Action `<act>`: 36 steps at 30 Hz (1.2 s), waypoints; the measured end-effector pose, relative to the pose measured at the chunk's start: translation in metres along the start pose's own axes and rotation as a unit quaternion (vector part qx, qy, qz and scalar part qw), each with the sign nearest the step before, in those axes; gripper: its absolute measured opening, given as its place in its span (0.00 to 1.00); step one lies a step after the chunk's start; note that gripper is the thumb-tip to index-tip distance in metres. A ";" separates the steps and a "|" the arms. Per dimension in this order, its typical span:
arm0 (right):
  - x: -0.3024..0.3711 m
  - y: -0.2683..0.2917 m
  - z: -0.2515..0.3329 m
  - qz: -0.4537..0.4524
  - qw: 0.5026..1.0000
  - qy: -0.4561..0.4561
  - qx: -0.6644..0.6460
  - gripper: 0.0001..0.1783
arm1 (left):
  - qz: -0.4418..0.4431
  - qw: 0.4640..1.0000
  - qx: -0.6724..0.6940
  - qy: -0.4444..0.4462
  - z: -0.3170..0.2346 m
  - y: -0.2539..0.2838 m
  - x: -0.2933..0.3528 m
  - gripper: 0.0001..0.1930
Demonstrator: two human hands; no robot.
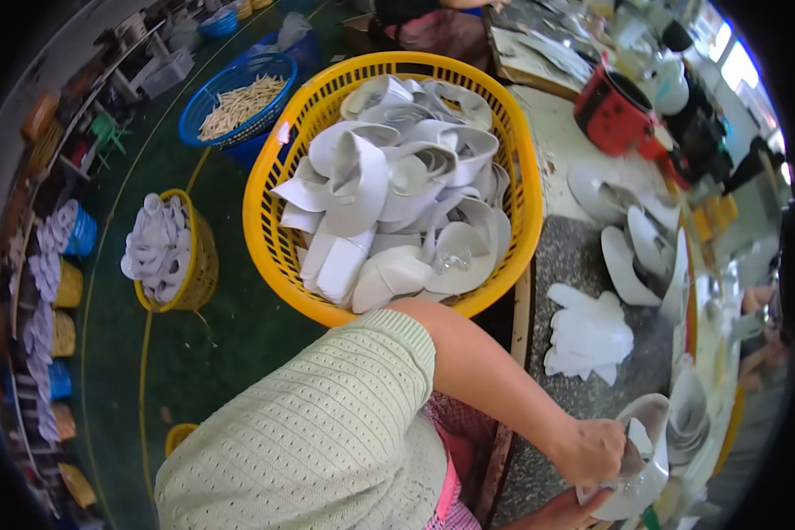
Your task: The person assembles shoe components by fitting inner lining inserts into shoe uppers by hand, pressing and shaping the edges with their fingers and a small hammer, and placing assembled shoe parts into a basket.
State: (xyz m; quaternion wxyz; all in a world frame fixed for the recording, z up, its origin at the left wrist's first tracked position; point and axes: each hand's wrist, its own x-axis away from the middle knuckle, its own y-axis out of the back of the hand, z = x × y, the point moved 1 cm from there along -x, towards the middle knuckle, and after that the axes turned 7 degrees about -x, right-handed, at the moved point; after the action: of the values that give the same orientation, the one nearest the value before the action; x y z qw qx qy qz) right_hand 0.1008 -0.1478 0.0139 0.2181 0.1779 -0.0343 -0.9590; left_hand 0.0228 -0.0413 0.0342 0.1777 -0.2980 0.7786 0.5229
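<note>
Two bare hands hold one white curved piece (629,500) over the grey, speckled desk (565,252), low and to the right of the big yellow basket (256,212). The piece is smooth and bends round like a collar. The left hand (590,450) has its fingers curled tight on it; the right hand (565,513) has its fingers gripping its bottom edge. The big yellow basket is slotted plastic, heaped with bent white shapes (358,185), too many to count. Right of it are one pile of flat white shapes (589,334) and one round red pot (611,115). Left of it are one small yellow basket (205,261) and one blue basket (247,134) of thin, pale sticks (243,106).
</note>
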 end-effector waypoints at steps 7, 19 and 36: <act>0.015 -0.025 0.038 0.028 0.955 -0.084 -0.282 0.15 | 0.209 0.977 0.019 -0.027 0.010 0.064 0.007 0.10; 0.002 0.006 0.003 0.021 0.951 -0.131 -0.279 0.21 | -0.014 0.990 -0.044 -0.134 -0.002 0.049 0.037 0.12; 0.031 -0.004 -0.005 -0.012 0.948 -0.058 -0.312 0.14 | 0.087 0.991 0.097 -0.009 0.004 0.012 0.014 0.15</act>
State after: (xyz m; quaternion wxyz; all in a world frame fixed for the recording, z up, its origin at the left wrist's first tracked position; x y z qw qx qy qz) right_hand 0.0754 -0.1577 -0.0014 0.2485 0.0453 0.2559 -0.9331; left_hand 0.0041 -0.0384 0.0333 0.1665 -0.2055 0.8470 0.4612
